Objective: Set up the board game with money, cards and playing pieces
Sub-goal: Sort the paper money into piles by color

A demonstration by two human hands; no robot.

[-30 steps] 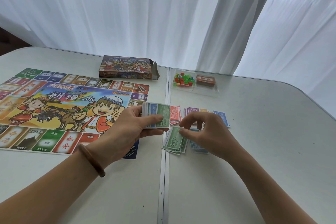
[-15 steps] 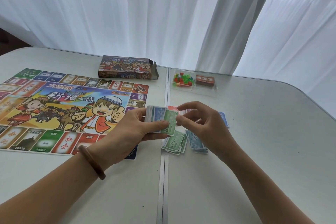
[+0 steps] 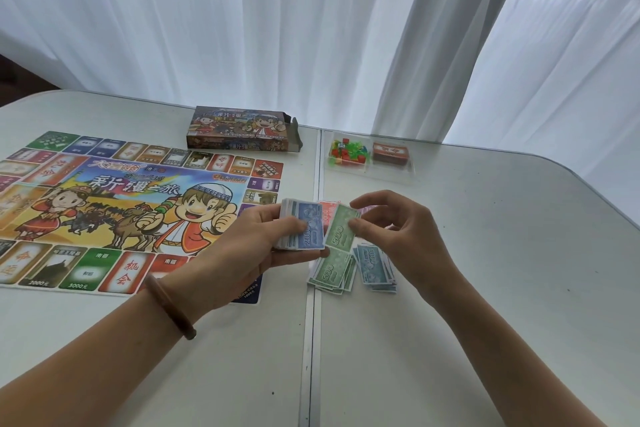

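The step in hand appears to be sorting play money by denomination. The left hand (image 3: pixel 273 239) is closed around the mixed stack of notes (image 3: pixel 303 229), thumb across the top blue 2000 note, held just above the worktop (image 3: pixel 485 288) beside the right edge of the game board (image 3: pixel 121 204). The right hand (image 3: pixel 391 229) pinches a single green 500 note (image 3: pixel 341 227) between thumb and fingertips, clear of the stack. To do the step well, lower this note flat onto the green 500 pile (image 3: pixel 332 270), which lies directly below it, and align its edges so the pile does not fan further; its notes are already slightly splayed. Keep the left thumb firm so that only one note leaves the stack at a time. Just to the right of the green pile lies the teal 1000 pile (image 3: pixel 375 265), touching or nearly so; avoid overlapping the two. Red notes (image 3: pixel 327 213) and further piles lie behind the hands, partly hidden. Farther back, a clear tray (image 3: pixel 369 168) holds coloured playing pieces (image 3: pixel 346 152) and a card deck (image 3: pixel 391 152), not yet laid out. The open game box (image 3: pixel 242 133) lies behind the board. Nothing obstructs the drop path.
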